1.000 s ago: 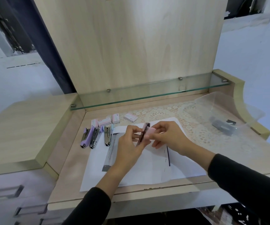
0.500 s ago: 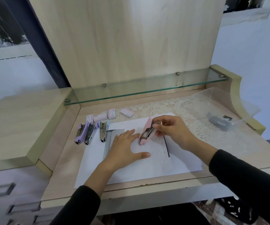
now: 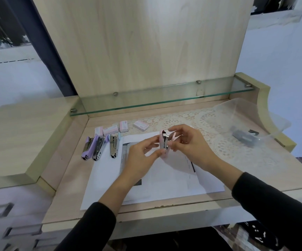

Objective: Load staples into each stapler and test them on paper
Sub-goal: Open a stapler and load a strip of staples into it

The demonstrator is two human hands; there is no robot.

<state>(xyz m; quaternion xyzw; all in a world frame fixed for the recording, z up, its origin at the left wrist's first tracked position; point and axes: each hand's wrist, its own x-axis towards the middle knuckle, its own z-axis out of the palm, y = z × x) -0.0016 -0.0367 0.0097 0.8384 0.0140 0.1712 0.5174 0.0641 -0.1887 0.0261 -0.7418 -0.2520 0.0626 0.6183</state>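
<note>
A pink stapler [image 3: 164, 144] is held upright above the white paper [image 3: 164, 185], its metal underside facing me. My left hand [image 3: 140, 160] pinches its lower end with thumb and fingertips. My right hand [image 3: 188, 142] holds its upper part, fingers curled round it. Three more staplers lie side by side at the left: a purple one [image 3: 87, 148], a second purple one [image 3: 98, 148] and a light blue one [image 3: 114, 146]. Several small pink staple boxes [image 3: 110, 130] stand behind them, with another box [image 3: 140, 125] further right.
A lace mat [image 3: 219, 134] covers the desk's right part. On it lies a clear plastic bag [image 3: 249, 124] with a grey object [image 3: 244, 140] inside. A glass shelf [image 3: 164, 100] runs along the back. A raised wooden top [image 3: 19, 134] borders the left.
The stapler was pressed on the paper by my right hand while my left hand lay flat on the sheet. Both hands have lifted it off the paper and now hold it upright.
</note>
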